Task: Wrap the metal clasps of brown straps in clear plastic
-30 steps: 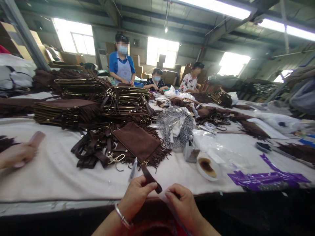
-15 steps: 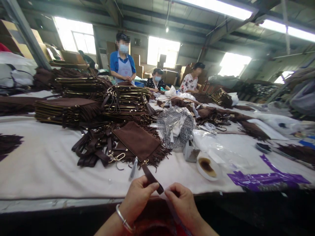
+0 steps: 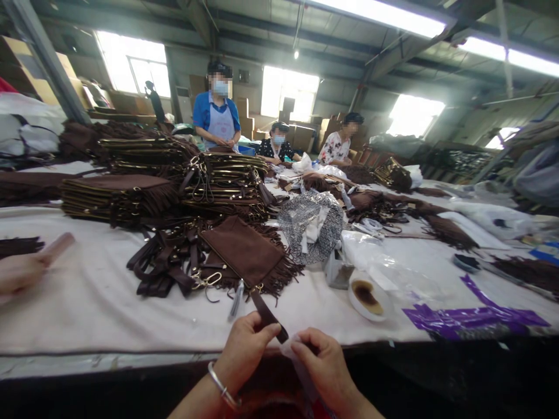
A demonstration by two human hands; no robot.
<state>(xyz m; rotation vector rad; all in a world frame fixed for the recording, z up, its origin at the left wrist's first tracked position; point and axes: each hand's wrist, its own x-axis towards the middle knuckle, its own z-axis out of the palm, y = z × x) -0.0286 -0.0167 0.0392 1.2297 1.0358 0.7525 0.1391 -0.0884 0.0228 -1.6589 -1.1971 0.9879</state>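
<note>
At the table's near edge my left hand, with a silver bangle on the wrist, pinches the end of a dark brown strap. The strap runs up to a brown suede fringed bag lying on the white table cover. My right hand sits close beside it, fingers closed on a thin clear plastic piece touching the strap's tip. A small metal tool lies just beyond my left hand.
Stacks of brown fringed bags and loose straps fill the table's middle. A white dish of dark glue, a crumpled silver bag and purple film lie right. Another person's hand with a pink handle is at left. Three people work at the far end.
Another person's hand with the pink handle left the view at the left edge, then came back in. My hands have stayed on the strap end with only small shifts.
</note>
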